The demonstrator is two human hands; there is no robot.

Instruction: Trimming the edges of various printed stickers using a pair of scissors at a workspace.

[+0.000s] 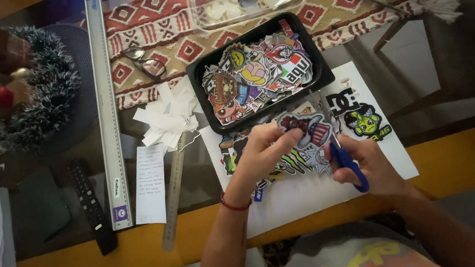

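Cutting around a printed sticker (304, 126), the person holds it just above the white sheet (334, 191) lying on the bench (145, 253), below the black tray (324, 74) heaped with cut stickers. To do this cleanly, I'd judge it best to turn the sticker into the blades rather than swing the scissors, using short snips close to the printed outline. The left hand (259, 154) has its grip pinched on the sticker's left edge, thumb and fingers closed on it. The right hand (369, 165) grips the blue-handled scissors (346, 161), fingers through the loops, blades at the sticker's right side; how far they gape I cannot tell. A long metal ruler (108, 110), paper scraps (168, 119) and a remote (90, 203) lie to the left.
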